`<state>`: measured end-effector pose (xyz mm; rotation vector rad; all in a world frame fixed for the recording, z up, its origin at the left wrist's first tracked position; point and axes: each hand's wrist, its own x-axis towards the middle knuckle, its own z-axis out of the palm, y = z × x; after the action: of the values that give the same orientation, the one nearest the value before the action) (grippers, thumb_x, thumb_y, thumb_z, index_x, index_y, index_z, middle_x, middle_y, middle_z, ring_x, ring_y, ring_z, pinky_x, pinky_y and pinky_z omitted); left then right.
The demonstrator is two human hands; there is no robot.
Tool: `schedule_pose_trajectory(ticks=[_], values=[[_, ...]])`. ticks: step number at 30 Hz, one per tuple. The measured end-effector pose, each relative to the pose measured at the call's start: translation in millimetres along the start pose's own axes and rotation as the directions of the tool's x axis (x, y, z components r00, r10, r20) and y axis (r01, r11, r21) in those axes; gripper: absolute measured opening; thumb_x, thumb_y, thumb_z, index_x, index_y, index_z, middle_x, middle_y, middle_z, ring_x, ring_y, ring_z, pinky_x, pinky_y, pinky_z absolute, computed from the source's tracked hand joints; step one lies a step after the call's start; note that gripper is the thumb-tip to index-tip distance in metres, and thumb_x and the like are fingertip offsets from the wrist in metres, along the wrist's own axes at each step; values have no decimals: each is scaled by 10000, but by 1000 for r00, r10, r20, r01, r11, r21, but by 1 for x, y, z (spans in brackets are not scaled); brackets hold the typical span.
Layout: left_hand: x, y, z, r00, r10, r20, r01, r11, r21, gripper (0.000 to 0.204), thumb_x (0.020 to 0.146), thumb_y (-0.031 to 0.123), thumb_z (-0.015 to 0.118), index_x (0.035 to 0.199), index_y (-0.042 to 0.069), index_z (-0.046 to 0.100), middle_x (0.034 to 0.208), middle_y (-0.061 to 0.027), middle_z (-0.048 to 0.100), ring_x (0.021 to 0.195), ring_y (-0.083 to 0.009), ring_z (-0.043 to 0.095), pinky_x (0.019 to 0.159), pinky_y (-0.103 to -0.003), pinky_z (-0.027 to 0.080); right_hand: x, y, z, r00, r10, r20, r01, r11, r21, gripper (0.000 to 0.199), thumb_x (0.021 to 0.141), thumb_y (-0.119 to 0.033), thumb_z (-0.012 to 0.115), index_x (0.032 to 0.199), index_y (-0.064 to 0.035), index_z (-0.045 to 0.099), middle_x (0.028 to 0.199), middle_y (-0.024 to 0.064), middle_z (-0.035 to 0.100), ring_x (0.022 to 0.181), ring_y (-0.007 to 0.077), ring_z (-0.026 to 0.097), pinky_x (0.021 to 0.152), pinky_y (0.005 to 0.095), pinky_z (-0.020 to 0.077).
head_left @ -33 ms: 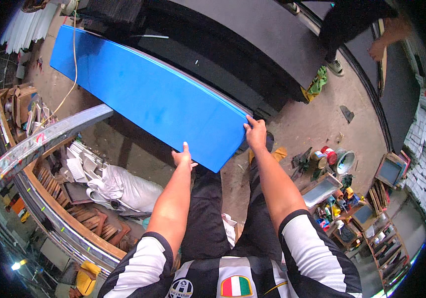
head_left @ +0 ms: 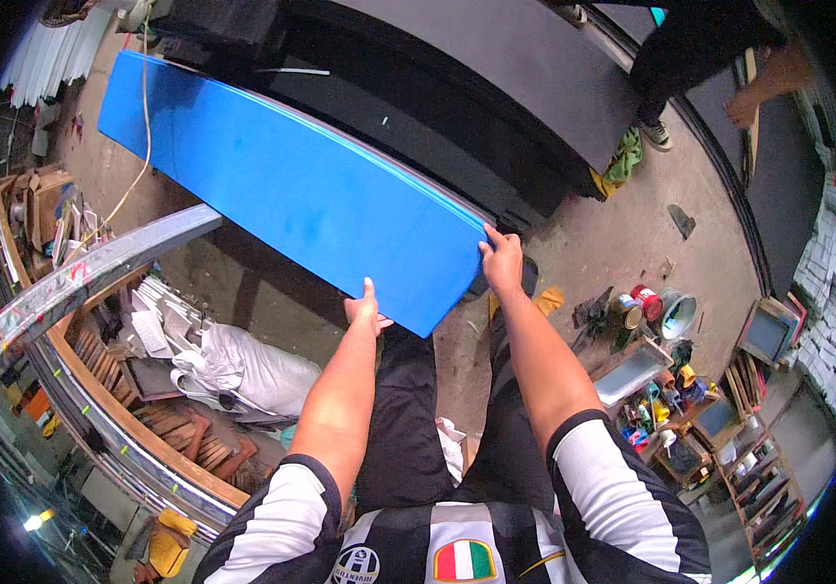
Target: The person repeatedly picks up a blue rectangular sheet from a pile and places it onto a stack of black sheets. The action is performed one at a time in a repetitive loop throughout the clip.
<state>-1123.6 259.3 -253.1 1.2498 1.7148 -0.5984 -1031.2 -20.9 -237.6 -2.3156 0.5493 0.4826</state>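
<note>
One long bright-blue panel (head_left: pixel 301 195), darker patch toward far end, left hand (head_left: pixel 364 311) and right hand (head_left: pixel 503 263), fingers grasping its near end

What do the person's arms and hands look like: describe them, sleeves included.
The left hand and right hand are bare, with no gloves or watch showing. The forearms are uncovered too. The left sleeve and right sleeve are short, white and black, each with a black cuff.
</note>
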Motion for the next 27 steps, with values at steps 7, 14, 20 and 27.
schedule_pose_trajectory(ticks=[7,14,20,27], values=[[5,-18,8,960,-168,224,147,983,107,968,934,795,397,1516,23,341,1416,-273,540,1186,-542,602,952,-695,491,5,0,-8,994,13,109,-10,1000,-29,478,858,-116,757,1328,-136,674,1063,223,703,1027,384,679,934,433,520],[0,-20,6,987,-45,153,44,999,9,848,1008,674,416,1438,-57,401,1295,-275,620,1060,-481,687,842,-627,579,10,-6,-9,985,-94,144,96,995,-7,446,857,-123,760,1297,-125,691,1130,242,702,1073,397,681,954,435,528],[-11,-17,10,993,-46,111,31,990,135,765,1037,586,453,1441,-62,396,1349,-280,579,1074,-487,677,816,-620,587,22,-14,-26,969,-2,246,17,998,-60,500,892,-189,745,1378,-175,628,1152,243,696,1089,410,673,948,472,531],[-45,-66,-3,902,398,167,-425,885,188,552,934,367,717,1345,23,586,1296,-210,654,1172,-339,642,988,-430,490,-17,-20,-69,939,-168,299,237,949,-210,503,910,-226,728,1392,-155,602,1113,224,696,1073,407,656,934,484,518]])
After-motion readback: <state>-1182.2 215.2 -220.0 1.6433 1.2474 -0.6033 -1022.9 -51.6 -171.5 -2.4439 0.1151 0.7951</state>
